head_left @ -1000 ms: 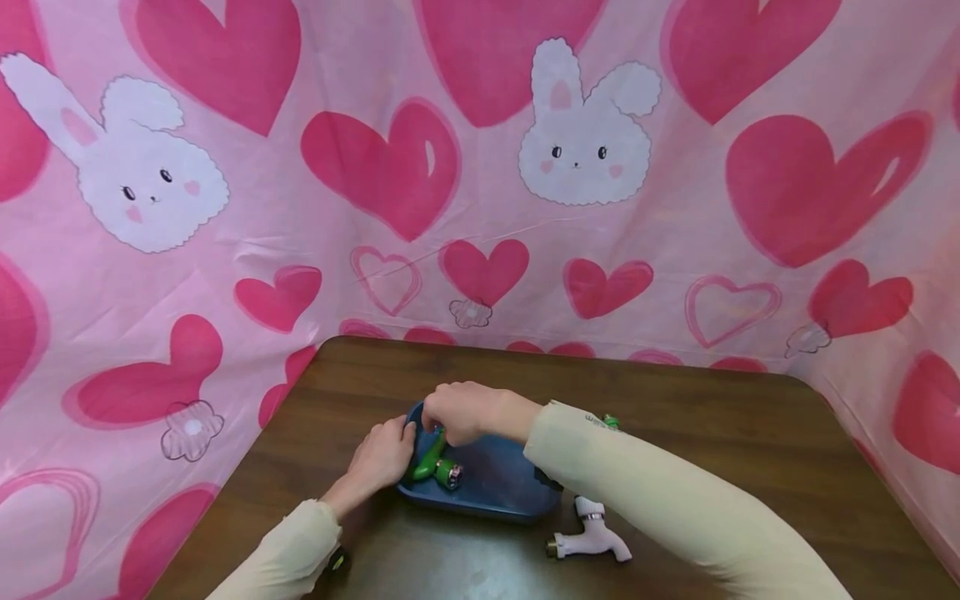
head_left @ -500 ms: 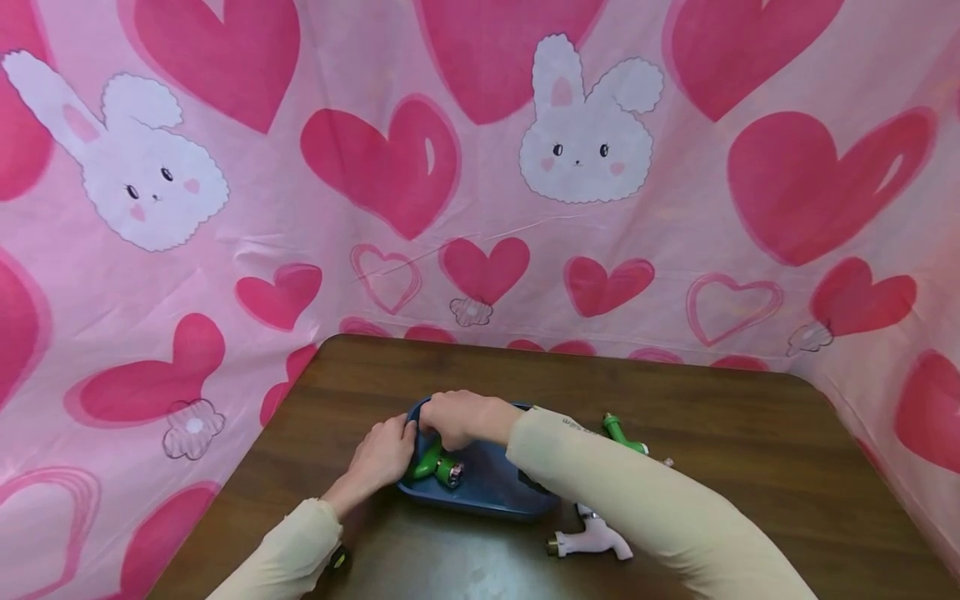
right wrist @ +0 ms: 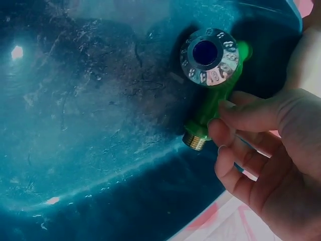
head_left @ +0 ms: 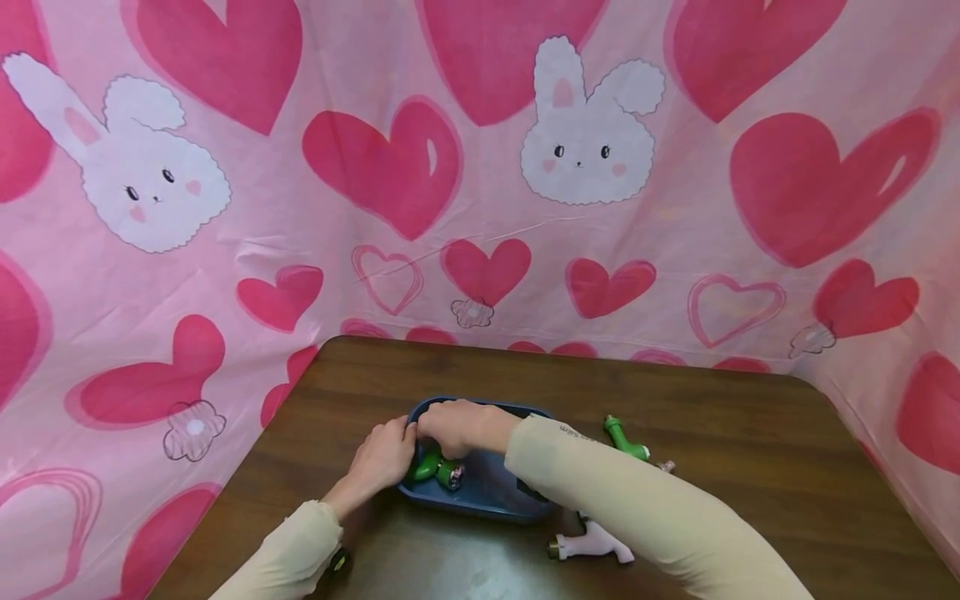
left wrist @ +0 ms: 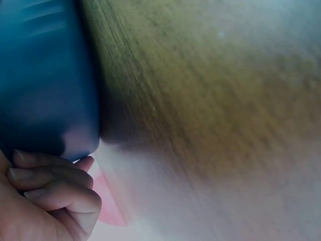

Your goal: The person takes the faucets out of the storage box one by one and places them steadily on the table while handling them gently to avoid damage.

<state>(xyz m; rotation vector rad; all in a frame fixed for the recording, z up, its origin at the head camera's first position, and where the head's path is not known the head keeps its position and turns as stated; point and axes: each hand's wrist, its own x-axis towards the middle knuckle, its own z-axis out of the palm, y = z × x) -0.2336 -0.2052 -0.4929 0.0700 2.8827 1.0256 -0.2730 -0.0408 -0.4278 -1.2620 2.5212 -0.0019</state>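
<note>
A blue plastic tray stands on the table. My left hand grips its left end, with the fingers curled against the outer wall in the left wrist view. Inside the tray's left end lies a green water tap with a silvery round knob and a brass threaded end. My right hand reaches into the tray over it. In the right wrist view, the right thumb and curled fingers hold the tap's green body near the threaded end. Part of the tap is hidden from the head view.
Right of the tray, a pale pink tap lies partly under the right sleeve. Behind that sleeve lies another green tap. A small dark object shows beside the left sleeve. A pink heart-patterned cloth hangs behind the table.
My right hand has moved a little left and down toward the tray's left rim, covering more of the tap. The right sleeve has shifted, uncovering the other green tap. The left hand stays put.
</note>
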